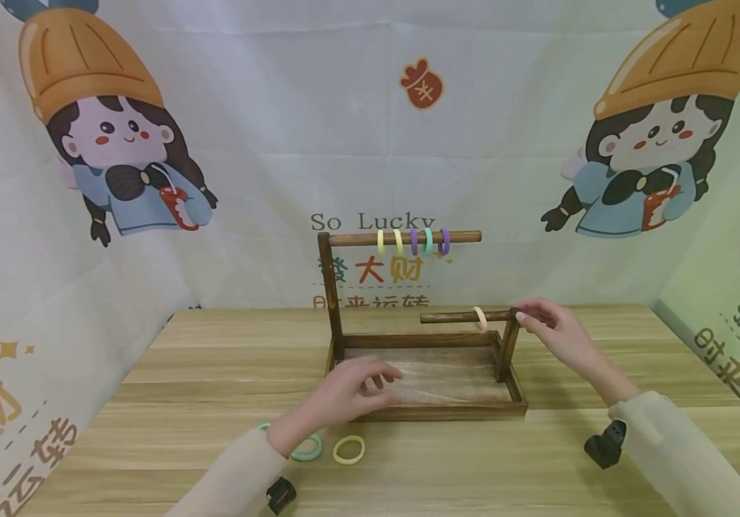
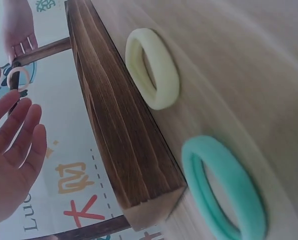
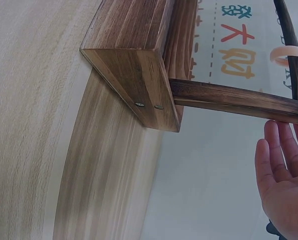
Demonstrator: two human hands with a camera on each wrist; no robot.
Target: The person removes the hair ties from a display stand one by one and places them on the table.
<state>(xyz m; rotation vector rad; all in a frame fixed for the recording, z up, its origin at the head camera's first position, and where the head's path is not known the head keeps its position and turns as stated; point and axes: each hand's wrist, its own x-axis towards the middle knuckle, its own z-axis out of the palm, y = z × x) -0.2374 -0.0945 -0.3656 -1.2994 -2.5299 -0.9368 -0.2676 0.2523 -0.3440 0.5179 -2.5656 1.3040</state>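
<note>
A dark wooden rack [image 1: 334, 301] stands on a tray base, with a tall bar at left and a shorter bar at right. My right hand [image 1: 557, 330] pinches the top of the short post [image 1: 508, 348] between thumb and finger; in the right wrist view its other fingers reach fairly straight to the post. A peach ring [image 1: 481, 319] hangs on the short bar. Over the tray's front left, my left hand [image 1: 353, 388] holds nothing, fingers loosely bent. On the table near its wrist lie a yellow ring [image 1: 349, 462] and green rings [image 1: 308, 455], partly hidden by that arm.
Several yellow, purple and green rings [image 1: 414, 243] hang along the tall bar [image 1: 353, 239]. The wood-grain table [image 1: 215, 373] reaches back to a printed cloth [image 1: 266, 179] that also covers both sides. The tray's raised front rim [image 1: 447, 413] lies below the left hand.
</note>
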